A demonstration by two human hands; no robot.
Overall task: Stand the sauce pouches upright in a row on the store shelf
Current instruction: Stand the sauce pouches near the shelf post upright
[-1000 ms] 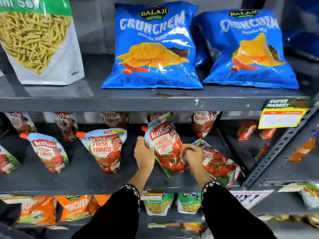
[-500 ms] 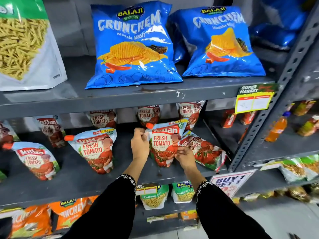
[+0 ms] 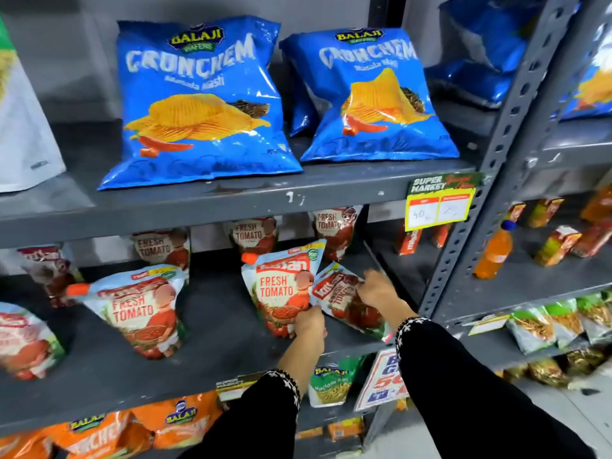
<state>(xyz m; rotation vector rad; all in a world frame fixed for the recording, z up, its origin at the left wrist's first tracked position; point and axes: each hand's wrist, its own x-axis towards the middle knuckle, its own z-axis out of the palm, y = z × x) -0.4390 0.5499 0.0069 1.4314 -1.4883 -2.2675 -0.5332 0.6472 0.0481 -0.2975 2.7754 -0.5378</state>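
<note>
On the middle shelf, the left hand pinches the base of an upright tomato ketchup pouch. At its 3 o'clock, the right hand grips a leaning pouch. Next, I judge, comes tipping it upright beside its neighbour.
</note>
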